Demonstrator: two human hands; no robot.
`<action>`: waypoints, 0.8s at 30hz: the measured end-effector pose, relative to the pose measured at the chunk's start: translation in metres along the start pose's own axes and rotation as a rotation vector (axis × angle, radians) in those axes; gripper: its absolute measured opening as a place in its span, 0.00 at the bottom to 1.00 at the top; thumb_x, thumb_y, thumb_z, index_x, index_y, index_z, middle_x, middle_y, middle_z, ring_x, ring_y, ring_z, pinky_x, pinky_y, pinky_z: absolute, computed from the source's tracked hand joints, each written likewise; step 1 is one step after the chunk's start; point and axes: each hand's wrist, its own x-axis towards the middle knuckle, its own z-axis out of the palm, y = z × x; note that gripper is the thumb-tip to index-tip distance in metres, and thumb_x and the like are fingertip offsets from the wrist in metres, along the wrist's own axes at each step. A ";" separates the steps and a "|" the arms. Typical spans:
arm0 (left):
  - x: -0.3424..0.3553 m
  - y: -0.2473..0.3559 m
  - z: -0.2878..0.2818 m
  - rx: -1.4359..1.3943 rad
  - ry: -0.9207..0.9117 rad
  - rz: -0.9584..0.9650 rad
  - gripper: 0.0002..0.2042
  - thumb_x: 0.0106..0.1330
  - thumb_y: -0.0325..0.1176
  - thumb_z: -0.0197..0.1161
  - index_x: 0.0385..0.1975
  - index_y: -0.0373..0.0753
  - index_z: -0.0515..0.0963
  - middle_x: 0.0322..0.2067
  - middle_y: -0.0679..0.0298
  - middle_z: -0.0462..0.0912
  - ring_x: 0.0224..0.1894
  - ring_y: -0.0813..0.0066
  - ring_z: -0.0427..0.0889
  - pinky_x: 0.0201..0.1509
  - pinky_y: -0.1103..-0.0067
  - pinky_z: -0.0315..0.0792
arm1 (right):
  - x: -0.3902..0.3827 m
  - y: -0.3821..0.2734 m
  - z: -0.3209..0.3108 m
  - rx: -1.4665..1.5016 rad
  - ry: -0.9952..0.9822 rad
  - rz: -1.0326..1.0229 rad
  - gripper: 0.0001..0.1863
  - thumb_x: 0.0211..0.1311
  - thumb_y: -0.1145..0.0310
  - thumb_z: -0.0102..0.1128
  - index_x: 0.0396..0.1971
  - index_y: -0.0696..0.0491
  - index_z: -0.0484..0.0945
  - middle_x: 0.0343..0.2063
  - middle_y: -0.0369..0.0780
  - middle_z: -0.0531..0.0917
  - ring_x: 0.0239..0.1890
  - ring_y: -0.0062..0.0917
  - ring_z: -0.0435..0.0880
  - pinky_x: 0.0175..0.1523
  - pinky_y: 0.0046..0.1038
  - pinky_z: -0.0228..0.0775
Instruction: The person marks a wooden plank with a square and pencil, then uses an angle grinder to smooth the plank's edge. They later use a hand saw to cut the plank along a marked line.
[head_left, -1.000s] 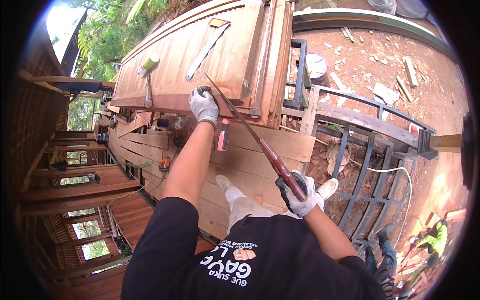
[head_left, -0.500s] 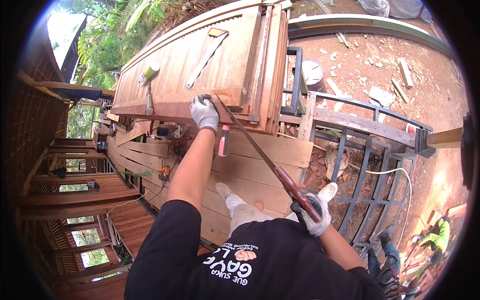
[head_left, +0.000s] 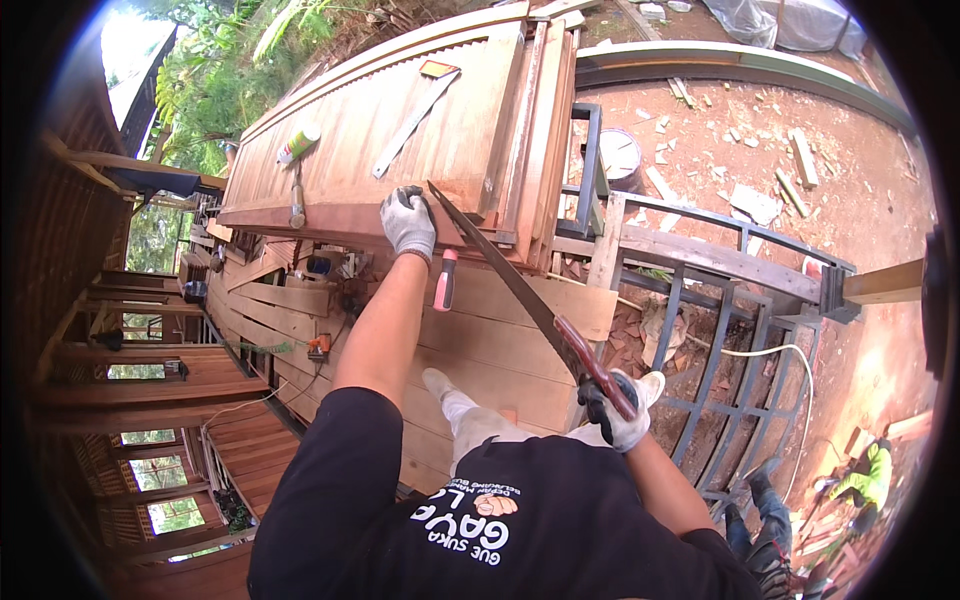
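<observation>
My right hand (head_left: pixel 622 415), in a grey-and-black work glove, is closed round the brown handle of a handsaw (head_left: pixel 520 290). The saw's long blade slants up and left, and its tip lies over the near corner of a wooden panel, just right of my left hand (head_left: pixel 408 222). That gloved left hand grips the near edge of the panel, fingers curled on a reddish-brown board (head_left: pixel 335 222). Below it a pink-and-black tool handle (head_left: pixel 446 280) sticks out. On the slatted panel (head_left: pixel 370 110) lie a try square (head_left: pixel 415 125), a hammer (head_left: pixel 298 200) and a green-and-white bottle (head_left: pixel 298 143).
Wooden planks (head_left: pixel 480 350) form the floor under my feet. A dark metal frame (head_left: pixel 700 340) stands to the right, with a bucket (head_left: pixel 620 155) behind it. An orange power tool (head_left: pixel 318 347) lies at left. Another person (head_left: pixel 870 475) crouches at the far lower right.
My right hand has moved slightly up and forward with the saw, and the blade has turned to show more of its flat side. My left hand stays on the board.
</observation>
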 end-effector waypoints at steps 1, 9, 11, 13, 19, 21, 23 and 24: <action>0.000 -0.001 0.002 0.030 -0.015 0.012 0.07 0.61 0.36 0.58 0.33 0.43 0.82 0.39 0.57 0.82 0.50 0.55 0.76 0.59 0.63 0.67 | 0.012 -0.036 0.008 0.119 0.064 0.183 0.19 0.61 0.54 0.66 0.35 0.57 0.77 0.23 0.34 0.79 0.20 0.13 0.74 0.25 0.20 0.65; -0.043 0.022 -0.024 -0.132 -0.511 0.403 0.09 0.62 0.41 0.62 0.37 0.47 0.85 0.43 0.59 0.84 0.59 0.58 0.73 0.71 0.64 0.57 | -0.008 -0.037 -0.066 0.095 0.485 -0.192 0.24 0.59 0.47 0.68 0.38 0.56 0.78 0.24 0.35 0.81 0.21 0.15 0.76 0.26 0.19 0.65; -0.061 0.065 -0.053 -0.670 -0.801 0.234 0.10 0.64 0.34 0.62 0.41 0.42 0.85 0.41 0.61 0.87 0.45 0.69 0.83 0.62 0.70 0.69 | -0.009 -0.041 -0.086 0.036 0.563 -0.149 0.19 0.61 0.54 0.68 0.38 0.56 0.77 0.22 0.34 0.80 0.20 0.14 0.74 0.24 0.19 0.64; -0.090 0.079 -0.082 -1.178 -0.862 -0.044 0.11 0.67 0.29 0.62 0.47 0.32 0.81 0.38 0.63 0.86 0.39 0.77 0.82 0.48 0.79 0.75 | -0.009 -0.042 -0.104 -0.052 0.577 -0.046 0.17 0.62 0.57 0.67 0.38 0.56 0.77 0.22 0.34 0.79 0.20 0.14 0.74 0.24 0.19 0.64; -0.133 0.006 -0.173 -0.943 -0.728 -0.358 0.15 0.69 0.25 0.57 0.53 0.30 0.78 0.41 0.63 0.85 0.41 0.80 0.82 0.48 0.82 0.76 | 0.030 -0.042 -0.099 -0.142 0.579 -0.147 0.12 0.62 0.62 0.64 0.39 0.53 0.77 0.21 0.33 0.77 0.16 0.15 0.72 0.21 0.20 0.63; -0.152 -0.060 -0.177 -0.993 -0.402 -0.299 0.15 0.68 0.23 0.56 0.53 0.31 0.78 0.42 0.63 0.85 0.38 0.83 0.81 0.44 0.84 0.74 | 0.055 -0.079 -0.051 -0.039 0.537 -0.174 0.10 0.63 0.69 0.62 0.43 0.55 0.77 0.27 0.34 0.81 0.24 0.16 0.77 0.26 0.19 0.67; -0.162 -0.120 -0.185 -1.045 -0.146 -0.314 0.14 0.67 0.23 0.55 0.51 0.34 0.80 0.39 0.66 0.85 0.33 0.88 0.78 0.32 0.88 0.70 | 0.082 -0.084 -0.038 -0.039 0.538 -0.214 0.11 0.64 0.65 0.60 0.42 0.55 0.77 0.27 0.35 0.80 0.24 0.14 0.76 0.28 0.17 0.67; -0.168 -0.161 -0.190 -1.097 -0.103 -0.401 0.14 0.68 0.24 0.57 0.52 0.32 0.79 0.41 0.64 0.85 0.36 0.85 0.80 0.38 0.86 0.72 | 0.096 -0.094 -0.019 -0.165 0.555 -0.192 0.16 0.65 0.64 0.59 0.49 0.56 0.76 0.32 0.36 0.81 0.29 0.17 0.78 0.33 0.19 0.71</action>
